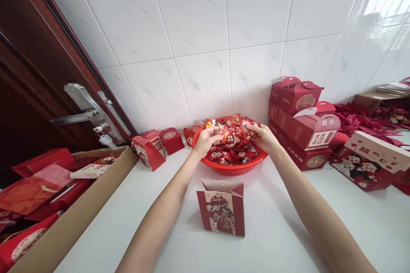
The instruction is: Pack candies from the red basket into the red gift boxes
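Both hands are over a red plastic basin point(235, 171) heaped with wrapped candies point(232, 153) against the tiled wall. Between the thumb and fingers of my left hand point(206, 140) is a red candy packet point(227, 136). My right hand point(266, 137) pinches another red candy packet point(247, 130) at the basin's right side. Nearer to me, between my forearms, a red and cream paper gift box point(221, 211) stands upright with its top open. A printed couple in traditional dress decorates its front.
Stacked red gift boxes point(307, 136) stand right of the basin, beside magenta ribbons point(355, 121) and a printed box point(371, 160). Small red boxes point(149, 151) sit to the left. A cardboard carton point(80, 204) of red boxes is near the door handle point(89, 113).
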